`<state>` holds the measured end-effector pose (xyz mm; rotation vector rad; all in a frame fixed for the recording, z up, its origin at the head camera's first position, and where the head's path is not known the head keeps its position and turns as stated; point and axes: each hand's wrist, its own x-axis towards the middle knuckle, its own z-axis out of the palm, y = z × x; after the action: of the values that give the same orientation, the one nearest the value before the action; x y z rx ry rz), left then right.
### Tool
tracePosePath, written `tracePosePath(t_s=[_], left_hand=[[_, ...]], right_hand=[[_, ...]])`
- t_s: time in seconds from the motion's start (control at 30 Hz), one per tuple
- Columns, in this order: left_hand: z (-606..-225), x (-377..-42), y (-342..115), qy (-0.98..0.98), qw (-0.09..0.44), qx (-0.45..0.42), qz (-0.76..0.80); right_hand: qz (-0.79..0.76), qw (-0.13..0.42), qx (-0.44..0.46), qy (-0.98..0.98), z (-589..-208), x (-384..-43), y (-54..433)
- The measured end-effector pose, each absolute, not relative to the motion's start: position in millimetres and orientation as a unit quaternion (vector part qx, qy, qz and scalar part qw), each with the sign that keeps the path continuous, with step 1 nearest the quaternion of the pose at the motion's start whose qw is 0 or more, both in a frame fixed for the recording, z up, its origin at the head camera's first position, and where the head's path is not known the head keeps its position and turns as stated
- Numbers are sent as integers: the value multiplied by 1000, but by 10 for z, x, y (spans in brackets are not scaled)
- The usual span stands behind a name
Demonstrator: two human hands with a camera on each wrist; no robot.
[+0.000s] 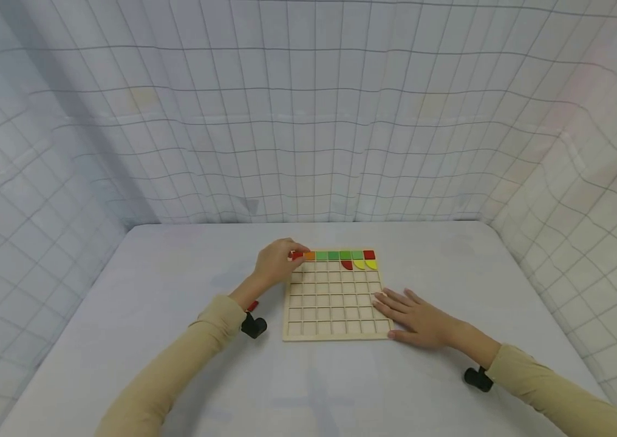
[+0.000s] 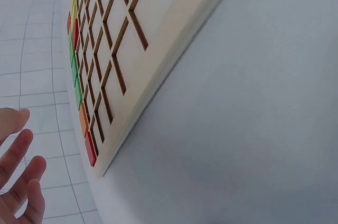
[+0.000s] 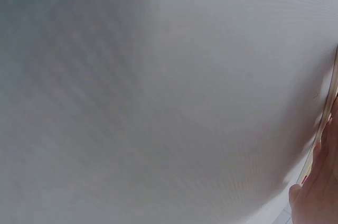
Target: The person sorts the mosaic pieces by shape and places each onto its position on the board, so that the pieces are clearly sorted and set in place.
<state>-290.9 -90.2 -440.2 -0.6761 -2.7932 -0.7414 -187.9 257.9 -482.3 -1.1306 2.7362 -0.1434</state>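
Observation:
A pale wooden grid board (image 1: 337, 301) lies flat on the white table. Above its far left corner is my left hand (image 1: 274, 262), beside a red square tile (image 2: 90, 150) seated in the corner cell. The left wrist view shows those fingers loosely bent, apart from the tile, with nothing between them. Along the far row follow an orange tile (image 1: 310, 256), several green tiles (image 1: 333, 256) and another red tile (image 1: 369, 255). In the second row sit a red quarter-round piece (image 1: 347, 264) and two yellow ones (image 1: 371, 264). My right hand (image 1: 420, 318) rests spread on the board's right edge.
A small red piece (image 1: 252, 306) lies on the table left of the board, partly hidden by my left wrist. Black wrist-camera mounts (image 1: 254, 326) hang under both wrists. A white gridded curtain (image 1: 308, 121) surrounds the table (image 1: 308, 388) at the back and sides.

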Motion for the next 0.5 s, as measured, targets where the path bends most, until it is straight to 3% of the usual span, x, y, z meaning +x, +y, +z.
tracePosePath(t_s=[0.5], left_hand=[[-4390,-2770,-1425,-948,106,-207,-217]], right_hand=[[-71,87,-378,919,-4780,-1844,2576]])
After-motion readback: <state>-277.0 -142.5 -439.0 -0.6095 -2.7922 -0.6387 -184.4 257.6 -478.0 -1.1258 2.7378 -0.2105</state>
